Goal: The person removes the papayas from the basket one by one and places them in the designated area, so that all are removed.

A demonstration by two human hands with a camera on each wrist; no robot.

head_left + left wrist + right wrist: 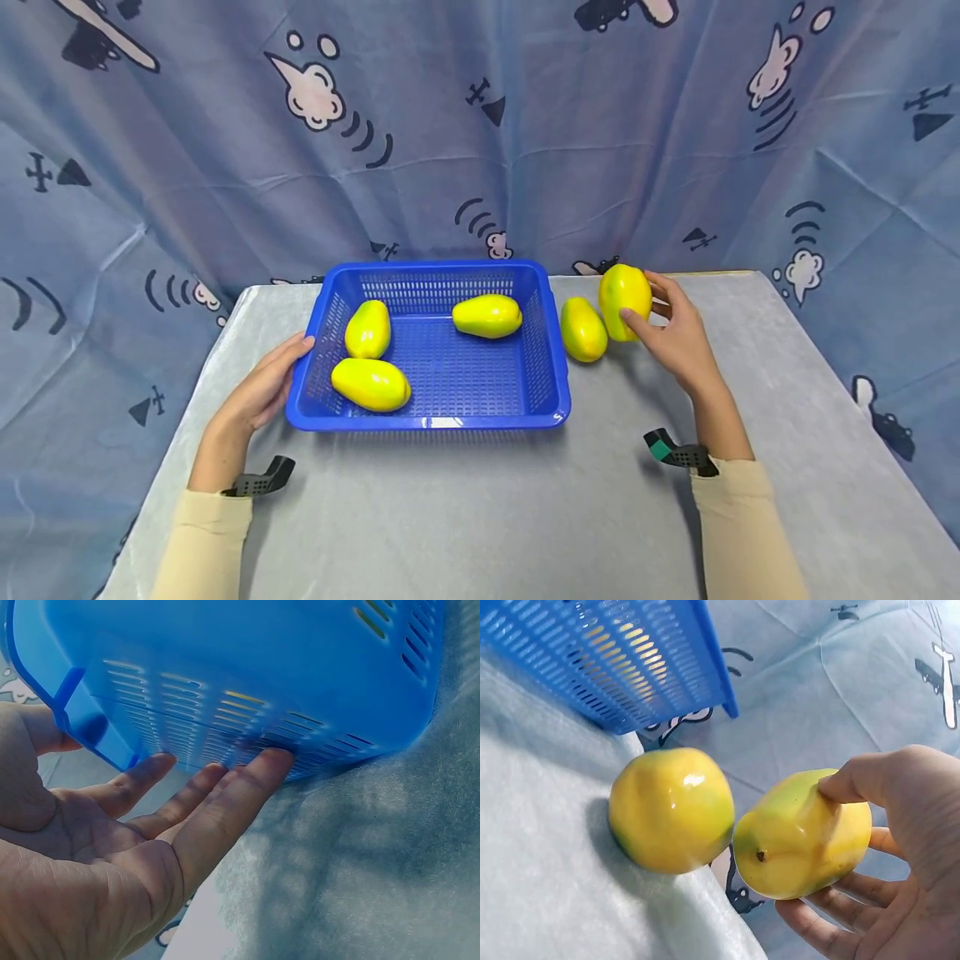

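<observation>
A blue perforated plastic basket (pixel 431 423) stands on the table. My left hand (pixel 258 387) holds its left side, with one digit at the rim and several fingers (pixel 225 802) against the outer wall in the left wrist view. Inside lie three glossy yellow-green papayas: an upper left one (pixel 368 330), a lower left one (pixel 371 384) and a right one (pixel 487 316). Right of the basket, my right hand (pixel 678 337) grips another papaya (pixel 625 300) between thumb and fingers, its stem end (pixel 761 856) visible in the right wrist view. Beside it, one papaya (pixel 583 330) rests on the table.
The grey-white cloth-covered table (pixel 480 517) extends in front of the basket and to both sides. Close behind the basket hangs a blue patterned curtain (pixel 450 125). A black wrist device (pixel 258 482) is worn on the left wrist, a similar device (pixel 678 452) on the right.
</observation>
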